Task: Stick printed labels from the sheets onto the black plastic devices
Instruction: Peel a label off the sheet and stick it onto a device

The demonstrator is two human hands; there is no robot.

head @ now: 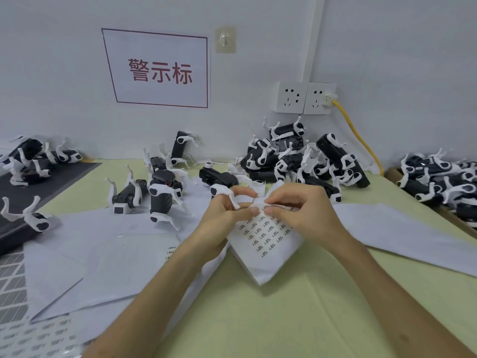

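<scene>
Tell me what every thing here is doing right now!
Label sheet, held up, rows of labels on it.
Left hand, pinching its top edge.
Right hand, pinching there too.
Black devices, heaped by the wall.
Left socket, nothing plugged in.
Right socket, plug in it.
Yellow cable, plugged in.
Wall hook, bare.

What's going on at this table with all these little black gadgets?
A person holds a sheet of printed labels above the table. The left hand grips its upper edge, and the right hand pinches the top of it, apparently peeling off a label. Neither hand is sticking a label on yet. Black devices with white legs lie in heaps along the wall, and loose papers are spread on the table.
</scene>
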